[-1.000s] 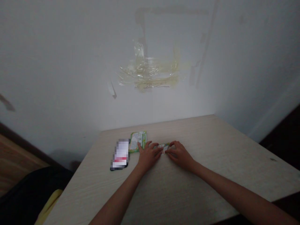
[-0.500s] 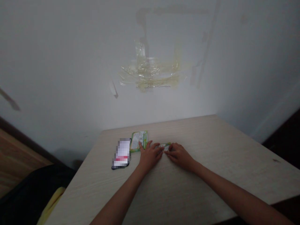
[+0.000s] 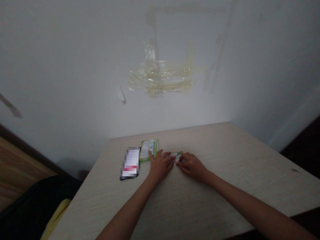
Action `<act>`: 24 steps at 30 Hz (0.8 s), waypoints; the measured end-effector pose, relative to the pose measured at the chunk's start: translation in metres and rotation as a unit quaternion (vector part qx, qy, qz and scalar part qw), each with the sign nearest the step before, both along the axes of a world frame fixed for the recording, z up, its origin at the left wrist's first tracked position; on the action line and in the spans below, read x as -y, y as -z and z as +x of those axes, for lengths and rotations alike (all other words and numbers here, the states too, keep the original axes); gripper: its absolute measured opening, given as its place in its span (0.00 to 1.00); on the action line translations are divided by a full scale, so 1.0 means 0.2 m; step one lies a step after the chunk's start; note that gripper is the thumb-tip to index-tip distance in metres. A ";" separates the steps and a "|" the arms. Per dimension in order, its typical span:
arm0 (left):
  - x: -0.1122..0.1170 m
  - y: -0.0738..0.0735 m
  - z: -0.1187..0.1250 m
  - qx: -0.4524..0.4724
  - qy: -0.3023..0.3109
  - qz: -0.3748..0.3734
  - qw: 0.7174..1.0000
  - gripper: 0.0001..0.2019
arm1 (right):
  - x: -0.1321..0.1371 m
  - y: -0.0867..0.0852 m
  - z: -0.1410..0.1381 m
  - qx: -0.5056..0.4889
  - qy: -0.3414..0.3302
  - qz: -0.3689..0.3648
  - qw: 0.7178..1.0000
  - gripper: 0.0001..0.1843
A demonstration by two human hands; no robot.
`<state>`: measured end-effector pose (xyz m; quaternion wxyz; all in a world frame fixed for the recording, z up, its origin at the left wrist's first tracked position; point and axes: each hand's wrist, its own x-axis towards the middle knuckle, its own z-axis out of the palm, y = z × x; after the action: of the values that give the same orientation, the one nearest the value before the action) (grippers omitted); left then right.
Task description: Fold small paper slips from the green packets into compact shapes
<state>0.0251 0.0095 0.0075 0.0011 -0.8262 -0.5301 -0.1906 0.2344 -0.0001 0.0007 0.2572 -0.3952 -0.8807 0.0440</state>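
Note:
Both my hands rest on a pale wooden table (image 3: 225, 173), fingertips meeting over a small green and white packet (image 3: 177, 154). My left hand (image 3: 160, 165) lies with fingers bent down onto the packet's left end. My right hand (image 3: 191, 165) pinches the packet's right end with curled fingers. Most of the packet is hidden under the fingers. Just left of my left hand lies a larger flat green and white sachet (image 3: 148, 149).
A phone (image 3: 130, 163) with a blurred screen lies on the table left of the sachet. The table stands in a corner of white walls, with old tape remains (image 3: 160, 78) on the wall ahead. A dark and yellow object (image 3: 50, 213) sits below the table's left edge.
My hands have stayed on the small packet, fingers shifting slightly closer together. The view has drifted a little.

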 end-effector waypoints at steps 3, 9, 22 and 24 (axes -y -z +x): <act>0.00 0.01 0.00 0.000 0.006 0.004 1.000 0.13 | -0.01 0.01 0.00 -0.016 -0.005 -0.005 1.000 0.12; 0.00 0.01 0.00 -0.001 0.011 0.013 1.000 0.13 | -0.02 0.04 0.01 -0.055 0.019 0.002 0.998 0.13; 0.00 0.01 0.00 0.007 0.017 0.010 1.000 0.12 | -0.01 0.05 0.00 -0.013 -0.006 0.037 0.999 0.13; 0.00 0.01 0.00 0.005 0.016 0.007 1.000 0.13 | -0.01 0.04 0.00 -0.008 -0.003 0.035 0.999 0.13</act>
<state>0.0241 0.0104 0.0059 0.0016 -0.8335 -0.5157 -0.1983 0.2346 0.0021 -0.0079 0.2775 -0.3832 -0.8809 0.0170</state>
